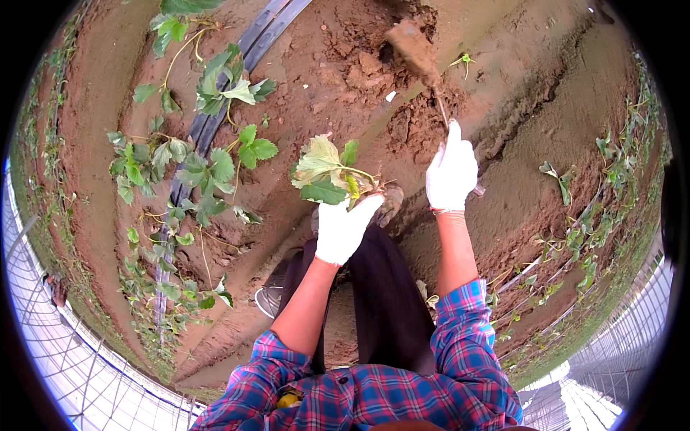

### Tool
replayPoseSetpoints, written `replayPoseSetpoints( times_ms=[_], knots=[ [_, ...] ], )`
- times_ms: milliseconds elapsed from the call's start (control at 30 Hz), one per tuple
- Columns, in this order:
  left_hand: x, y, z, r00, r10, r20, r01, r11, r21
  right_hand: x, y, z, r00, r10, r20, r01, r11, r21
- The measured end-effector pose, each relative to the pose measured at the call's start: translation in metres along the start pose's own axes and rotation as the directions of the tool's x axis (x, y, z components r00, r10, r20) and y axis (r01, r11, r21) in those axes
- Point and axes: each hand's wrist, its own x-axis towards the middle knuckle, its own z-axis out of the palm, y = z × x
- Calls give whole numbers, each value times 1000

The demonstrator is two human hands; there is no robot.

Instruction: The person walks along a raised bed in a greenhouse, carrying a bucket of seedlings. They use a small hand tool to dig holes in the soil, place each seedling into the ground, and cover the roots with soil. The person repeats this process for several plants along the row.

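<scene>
My left hand (pixel 345 229), in a white glove, grips a young strawberry plant (pixel 326 171) by its crown. Its green and partly pale leaves point left, and thin roots stick out beside my thumb. My right hand (pixel 453 169), gloved too, is closed around the handle of a hand trowel (pixel 414 53). Wet brown soil coats the trowel's blade, which lies over dug-up earth at the top of the view. Loose clods (pixel 366 70) surround the blade, and a dark hollow shows beside it.
Black drip irrigation tape (pixel 202 129) runs along the bed on my left, among planted strawberry plants (pixel 207 172). A tiny seedling (pixel 464 60) lies right of the trowel. Another plant row (pixel 587 237) stretches along the right. Greenhouse framing (pixel 91 372) curves around the lower left.
</scene>
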Motion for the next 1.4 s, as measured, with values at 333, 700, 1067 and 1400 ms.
replayPoseSetpoints(
  times_ms=[333, 700, 1067, 1400],
  knots=[
    [0, 9, -3, 999, -21, -37, 24, 996, 87, 12, 18, 7, 949, -102, -298, 212, 906, 366],
    [5, 0, -10, 979, 187, -80, -161, 953, 256, -3, -13, 5, 648, -167, 743, -762, -130, 635],
    [-12, 16, -22, 994, -18, -110, 33, 991, 133, -6, -27, -11, 683, -112, 721, -720, 59, 691],
    [-38, 18, -23, 981, -16, -194, 31, 997, 76, -169, 41, -21, 622, 158, 767, -780, 41, 624]
  ],
)
